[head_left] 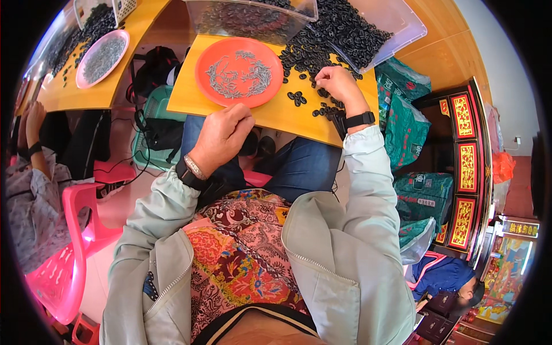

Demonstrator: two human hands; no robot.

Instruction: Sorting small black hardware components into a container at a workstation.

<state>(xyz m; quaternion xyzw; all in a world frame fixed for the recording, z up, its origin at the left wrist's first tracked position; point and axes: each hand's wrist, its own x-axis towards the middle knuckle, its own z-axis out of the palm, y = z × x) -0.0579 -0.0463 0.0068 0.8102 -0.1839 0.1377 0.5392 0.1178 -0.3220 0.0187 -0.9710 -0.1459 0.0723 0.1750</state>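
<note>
My left hand (223, 138) is closed, its fingers curled together just off the near rim of a round orange-red plate (207, 95). Whatever those fingers hold, if anything, is hidden. Small grey metal pins or screws (259, 76) lie scattered in the plate. To the right, my right hand (340, 86) pinches thumb and forefinger together low over the yellow table (270, 118). Small black oval pieces with holes (305, 54) lie around its fingertips. I cannot make out what sits in the pinch. A little cluster of black pieces (296, 98) rests between plate and right hand.
Behind the plate stands a clear plastic bin (253, 23); another clear bin (397, 29) spills black pieces at right. Green bags (405, 126) crowd the table's right side. At left, a co-worker's hand (35, 121) is near another table with a pink bowl (86, 80) of grey parts.
</note>
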